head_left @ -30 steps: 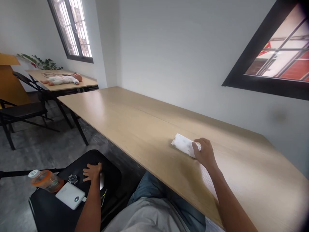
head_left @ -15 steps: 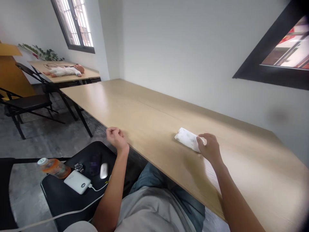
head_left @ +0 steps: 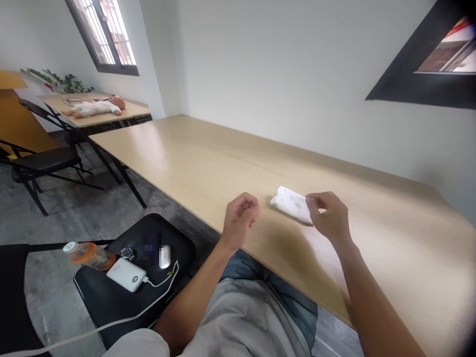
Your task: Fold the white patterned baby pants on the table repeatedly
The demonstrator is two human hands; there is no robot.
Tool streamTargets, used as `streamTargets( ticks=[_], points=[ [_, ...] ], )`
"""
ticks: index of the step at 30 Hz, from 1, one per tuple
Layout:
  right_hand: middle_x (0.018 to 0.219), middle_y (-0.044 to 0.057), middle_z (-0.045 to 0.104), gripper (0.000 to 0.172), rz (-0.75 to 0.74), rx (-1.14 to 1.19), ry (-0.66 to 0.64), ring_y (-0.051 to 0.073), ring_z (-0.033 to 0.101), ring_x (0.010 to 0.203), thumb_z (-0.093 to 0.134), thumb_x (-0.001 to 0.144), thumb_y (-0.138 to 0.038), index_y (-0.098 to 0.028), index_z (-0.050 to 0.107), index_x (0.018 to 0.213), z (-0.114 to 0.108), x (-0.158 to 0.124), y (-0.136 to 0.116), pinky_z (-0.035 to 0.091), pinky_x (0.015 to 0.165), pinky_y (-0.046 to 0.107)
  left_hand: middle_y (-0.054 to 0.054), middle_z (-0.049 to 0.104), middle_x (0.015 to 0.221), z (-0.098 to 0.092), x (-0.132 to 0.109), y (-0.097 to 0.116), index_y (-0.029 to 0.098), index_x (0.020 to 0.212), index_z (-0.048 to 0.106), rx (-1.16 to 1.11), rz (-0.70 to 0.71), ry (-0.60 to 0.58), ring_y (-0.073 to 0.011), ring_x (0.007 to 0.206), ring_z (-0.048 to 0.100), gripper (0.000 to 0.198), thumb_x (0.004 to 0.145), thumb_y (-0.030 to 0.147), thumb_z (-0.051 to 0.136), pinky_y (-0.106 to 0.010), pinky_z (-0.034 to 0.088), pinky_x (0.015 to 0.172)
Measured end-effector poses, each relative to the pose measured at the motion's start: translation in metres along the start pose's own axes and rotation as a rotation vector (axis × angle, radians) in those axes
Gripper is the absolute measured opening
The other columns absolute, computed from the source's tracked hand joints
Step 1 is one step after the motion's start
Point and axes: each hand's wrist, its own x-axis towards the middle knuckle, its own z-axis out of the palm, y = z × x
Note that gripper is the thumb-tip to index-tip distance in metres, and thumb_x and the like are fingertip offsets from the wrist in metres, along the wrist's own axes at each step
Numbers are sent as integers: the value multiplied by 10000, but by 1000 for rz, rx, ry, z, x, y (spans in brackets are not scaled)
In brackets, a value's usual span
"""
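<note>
While our right hand [head_left: 329, 216] rests its fingers on the end of a folded white cloth [head_left: 290, 204] on the wooden counter [head_left: 208, 168], our left hand [head_left: 240, 221] hangs apart, loosely curled and empty, near the cloth.

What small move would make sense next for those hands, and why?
Probably the left hand should come down onto the folded white patterned cloth. The right hand already touches the cloth's right end on the pale wooden table, while the left hangs close by, seemingly holding nothing.
</note>
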Motion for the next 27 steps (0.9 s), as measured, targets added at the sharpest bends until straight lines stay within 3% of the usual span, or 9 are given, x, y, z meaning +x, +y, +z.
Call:
streamTargets(
  ticks=[5,9,15,18,21,24,26,27],
  points=[
    [602,-4,462,227,45,-26,-18,107,427,560,531,815,-351,-171,658,762,-2,-2,-5,371,571,269,47,464,617,13,-2,-33,143,735,536,152,-110,-158,23,562,414,215,733,346,607,-88,312,514],
    [513,-24,332,247,124,-31,-70,93,328,491,526,811,-380,-174,646,746,-3,-3,-7,318,530,268,50,477,656,20,-3,-58,148,737,536,311,-138,-240,34,592,391,222,763,364,576,-94,304,547],
    [502,-21,322,289,214,39,-77,91,306,486,550,800,-418,-160,578,672,-4,-3,-12,290,507,256,57,296,549,22,9,-63,134,586,368,326,-144,-339,37,530,267,407,772,438,565,-136,202,508],
    [512,-13,333,333,176,90,-46,86,305,499,578,805,-401,-142,506,609,-4,-4,-11,266,506,250,55,312,555,19,31,-49,127,581,393,344,-62,-322,38,541,287,399,770,430,572,-127,208,515],
    [513,-9,347,381,121,280,-42,77,299,494,636,796,-386,-134,450,578,-4,-4,-9,236,493,244,56,354,534,23,62,-22,127,584,438,337,74,-266,32,516,319,340,762,376,585,-117,220,494],
    [527,-5,402,329,194,604,-6,83,335,475,659,822,-362,-139,485,654,-10,1,-10,245,464,228,71,304,487,40,90,20,154,617,431,209,170,-301,21,447,259,314,764,378,594,-124,188,446],
    [557,-11,390,269,151,829,52,91,374,501,647,845,-311,-146,501,690,-22,5,-18,309,483,227,62,307,506,54,99,52,167,682,441,127,215,-380,0,469,321,269,794,388,546,-131,225,452],
    [595,-4,390,264,96,894,73,93,386,532,627,861,-291,-146,491,687,-32,7,-26,327,499,227,47,379,563,61,100,67,171,753,474,89,257,-412,-10,509,381,213,816,375,481,-132,265,469]
  ],
)
